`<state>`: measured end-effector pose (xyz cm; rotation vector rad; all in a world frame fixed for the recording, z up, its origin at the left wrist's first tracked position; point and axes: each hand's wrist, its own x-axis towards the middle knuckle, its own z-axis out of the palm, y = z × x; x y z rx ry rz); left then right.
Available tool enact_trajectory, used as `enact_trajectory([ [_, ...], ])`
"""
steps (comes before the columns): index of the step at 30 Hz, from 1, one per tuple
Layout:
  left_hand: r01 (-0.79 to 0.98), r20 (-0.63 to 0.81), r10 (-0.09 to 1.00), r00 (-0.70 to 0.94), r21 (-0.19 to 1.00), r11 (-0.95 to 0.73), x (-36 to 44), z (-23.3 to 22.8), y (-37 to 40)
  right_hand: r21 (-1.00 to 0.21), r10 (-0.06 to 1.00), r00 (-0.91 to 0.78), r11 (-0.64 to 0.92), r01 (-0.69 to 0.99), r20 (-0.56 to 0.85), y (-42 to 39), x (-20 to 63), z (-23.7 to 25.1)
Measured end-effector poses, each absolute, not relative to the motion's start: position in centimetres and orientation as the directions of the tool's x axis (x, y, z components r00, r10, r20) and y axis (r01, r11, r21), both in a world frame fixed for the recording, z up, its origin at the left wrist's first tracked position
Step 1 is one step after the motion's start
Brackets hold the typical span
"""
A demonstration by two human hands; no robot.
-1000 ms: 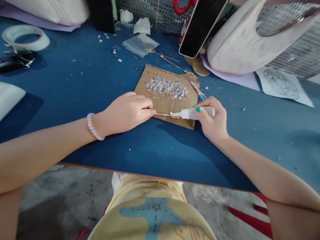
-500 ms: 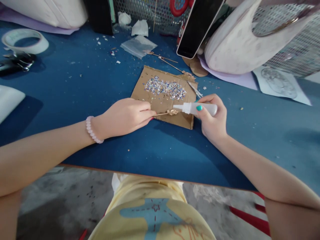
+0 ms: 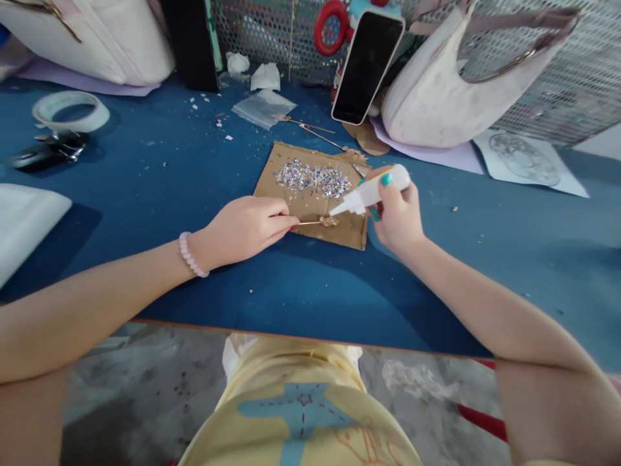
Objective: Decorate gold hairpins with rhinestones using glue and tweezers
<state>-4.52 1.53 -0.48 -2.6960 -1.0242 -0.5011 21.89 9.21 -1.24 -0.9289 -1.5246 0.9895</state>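
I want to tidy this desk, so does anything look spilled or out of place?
Yes. Small pale scraps lie scattered over the blue table, apart from the sequin pile on the cardboard. The phone leans tilted against the mesh basket.

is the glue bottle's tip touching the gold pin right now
No, the glue bottle in the right hand hangs tilted just above the gold pin.
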Motion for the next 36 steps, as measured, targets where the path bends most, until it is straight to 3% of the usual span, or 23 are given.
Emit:
enact_trajectory([
  [7, 0.677, 0.381, 0.611, 0.694, -0.056, -0.734, -5.2, -0.4, 2.3, -0.887, 0.903, -0.175, 0.421, 0.188, 0.391, 11.3, 19.6, -2.7],
  [36, 0.67, 0.348, 0.621, 0.702, -0.03, -0.741, -5.4, -0.4, 2.4, -0.909, 0.916, -0.162, 0.39, 0.143, 0.368, 10.6, 19.8, -3.1],
])
